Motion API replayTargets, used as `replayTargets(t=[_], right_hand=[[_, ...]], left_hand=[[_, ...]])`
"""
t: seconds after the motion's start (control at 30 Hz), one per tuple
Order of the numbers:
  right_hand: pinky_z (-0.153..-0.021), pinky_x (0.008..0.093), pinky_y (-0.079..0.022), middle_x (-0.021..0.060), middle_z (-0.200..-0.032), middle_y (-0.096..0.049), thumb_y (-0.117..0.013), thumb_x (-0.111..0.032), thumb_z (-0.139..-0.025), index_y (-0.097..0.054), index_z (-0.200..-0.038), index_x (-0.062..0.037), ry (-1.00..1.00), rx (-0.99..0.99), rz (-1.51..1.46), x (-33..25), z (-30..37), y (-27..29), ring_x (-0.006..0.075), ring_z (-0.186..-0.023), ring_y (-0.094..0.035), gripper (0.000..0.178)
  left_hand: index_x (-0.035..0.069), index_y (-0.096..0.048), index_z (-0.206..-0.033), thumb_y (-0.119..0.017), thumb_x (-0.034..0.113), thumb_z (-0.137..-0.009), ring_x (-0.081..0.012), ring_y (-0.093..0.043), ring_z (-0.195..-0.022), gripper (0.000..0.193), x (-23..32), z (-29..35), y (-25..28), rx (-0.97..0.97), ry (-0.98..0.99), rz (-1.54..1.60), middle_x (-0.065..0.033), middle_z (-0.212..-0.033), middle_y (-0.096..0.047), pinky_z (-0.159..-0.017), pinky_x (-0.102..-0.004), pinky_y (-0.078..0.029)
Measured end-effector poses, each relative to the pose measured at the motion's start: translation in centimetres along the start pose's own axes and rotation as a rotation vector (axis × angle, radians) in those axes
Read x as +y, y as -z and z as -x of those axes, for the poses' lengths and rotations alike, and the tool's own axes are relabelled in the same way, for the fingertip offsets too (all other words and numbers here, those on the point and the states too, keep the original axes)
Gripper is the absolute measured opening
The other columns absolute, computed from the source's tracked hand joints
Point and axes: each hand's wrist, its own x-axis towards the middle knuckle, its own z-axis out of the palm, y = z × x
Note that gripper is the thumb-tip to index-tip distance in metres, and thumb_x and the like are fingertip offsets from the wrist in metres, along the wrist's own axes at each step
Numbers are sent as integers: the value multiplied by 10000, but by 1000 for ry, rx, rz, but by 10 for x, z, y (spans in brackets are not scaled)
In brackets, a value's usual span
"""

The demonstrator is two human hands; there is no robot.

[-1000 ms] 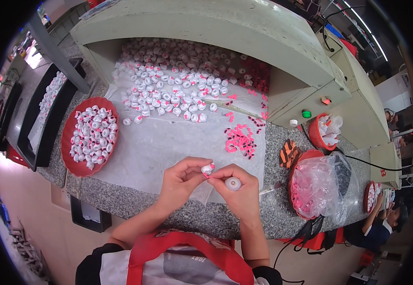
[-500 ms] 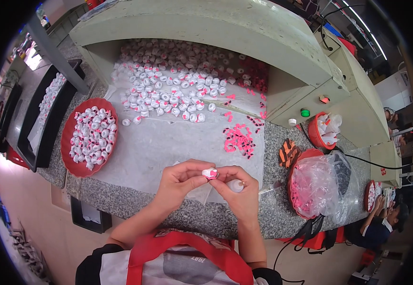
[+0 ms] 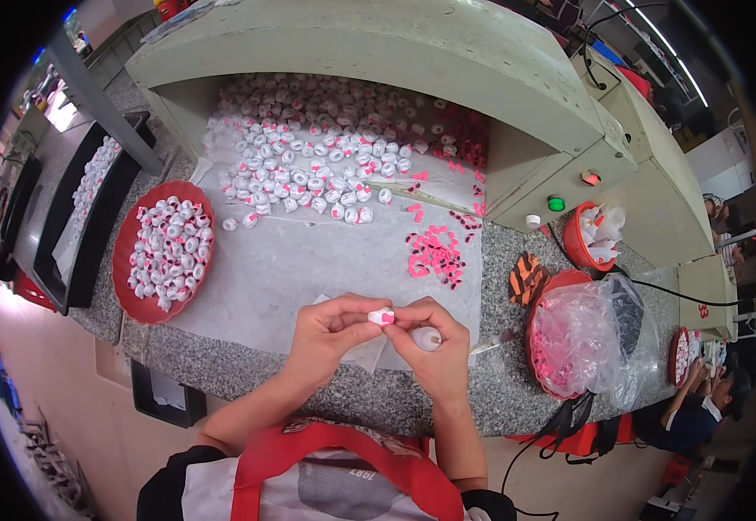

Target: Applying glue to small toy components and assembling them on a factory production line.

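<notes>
In the head view, your left hand (image 3: 326, 337) pinches a small white piece (image 3: 381, 317) with a pink patch on it between thumb and fingertips, above the near edge of the white sheet (image 3: 326, 269). Your right hand (image 3: 439, 343) meets the piece from its right, fingertips close together, while a small white bottle (image 3: 427, 339) sits tucked in that same hand. Loose pink bits (image 3: 436, 258) lie on the right of the sheet, and a red bowl (image 3: 122, 282) of similar pieces stands on the left of the surface (image 3: 482, 395).

The patch could skew or lift if your right fingertips drag it sideways as they part from it. The tucked bottle could also tip and drip, if it holds liquid, should your curled fingers loosen.

Compared with one second ago, a pink bit then showed at the piece's lower edge; now pink shows on the face toward you. The bottle, then end-on, now leans over, and the red bowl has stayed put.
</notes>
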Motion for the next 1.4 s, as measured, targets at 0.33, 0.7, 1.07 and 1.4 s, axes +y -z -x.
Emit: replayTargets(t=[0.33,0.7,1.07,1.4], right_hand=[[-575,212,-454,104,-833,-603,-673,73,-645,-594,-847,10,306,6,178,5,-2,-2,95,-633,-544,225],[-518,198,-444,137,-868,-607,-674,42,-682,-583,-818,3,-179,-29,-398,15,5,4,127,-710,-572,168],[-450,211,-416,180,-877,-591,-667,-24,-702,-555,-813,-7,-161,-28,-384,25,1,-27,141,-612,-551,159],[-460,212,-420,147,-894,-602,-628,-53,-753,-557,-813,1,-258,1,-354,42,-7,-53,122,-611,-556,107]], left_hand=[[-15,-445,-1139,-552,-21,-798,-158,-594,-835,358,8,1,3,-23,176,66,-108,-886,-600,-718,-266,-501],[-44,-493,-1007,-578,-92,-754,-185,-620,-792,271,7,10,4,-122,-49,-148,-135,-854,-608,-660,-252,-510],[-35,-506,-971,-595,-72,-753,-175,-620,-782,238,7,17,26,-37,-66,-114,-140,-860,-612,-650,-255,-515],[-40,-546,-965,-576,-27,-781,-138,-610,-754,187,3,12,47,102,33,-59,-105,-836,-616,-653,-245,-504]])
